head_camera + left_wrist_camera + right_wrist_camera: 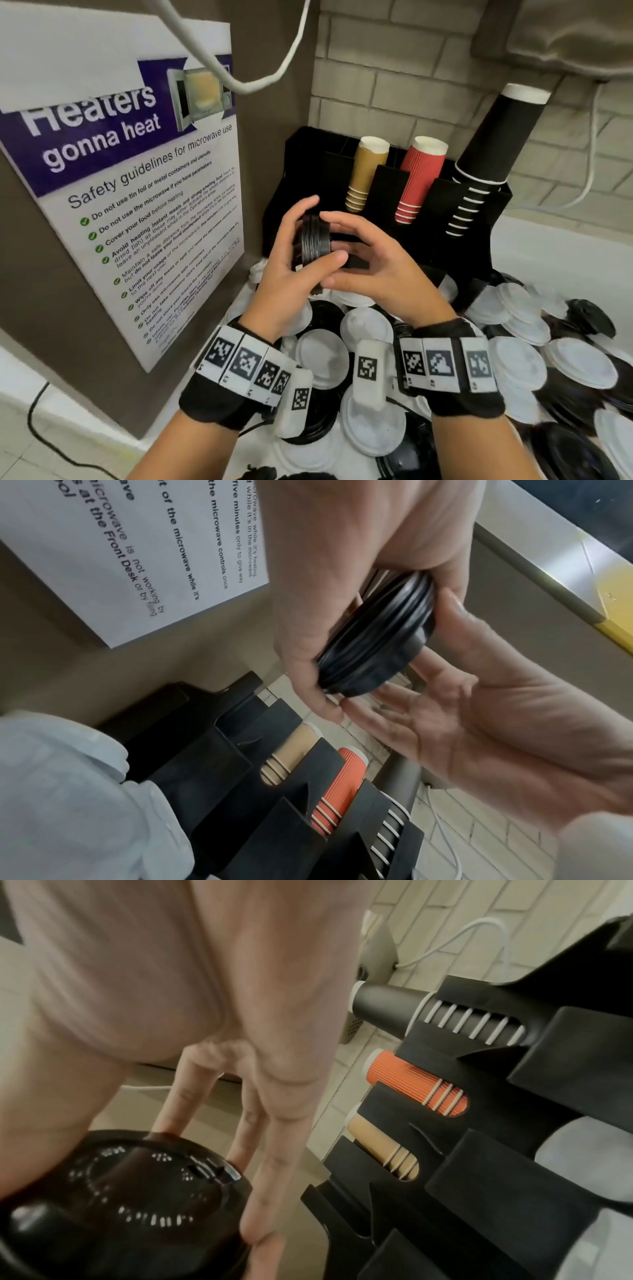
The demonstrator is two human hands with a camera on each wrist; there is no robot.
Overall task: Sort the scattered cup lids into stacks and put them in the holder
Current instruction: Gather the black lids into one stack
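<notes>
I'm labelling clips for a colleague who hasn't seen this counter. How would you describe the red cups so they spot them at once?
Find the black holder against the tiled wall, behind the scattered lids. Three stacks of cups lean out of its slots; the red cups are the middle one, between tan cups and tall black cups. Only this stack is red and ribbed.

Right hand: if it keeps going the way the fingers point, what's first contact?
Most likely the black lid stack that the left hand grips: the right hand points leftward at it, fingertips already at its face. Behind sits the black holder; depth unclear.
</notes>
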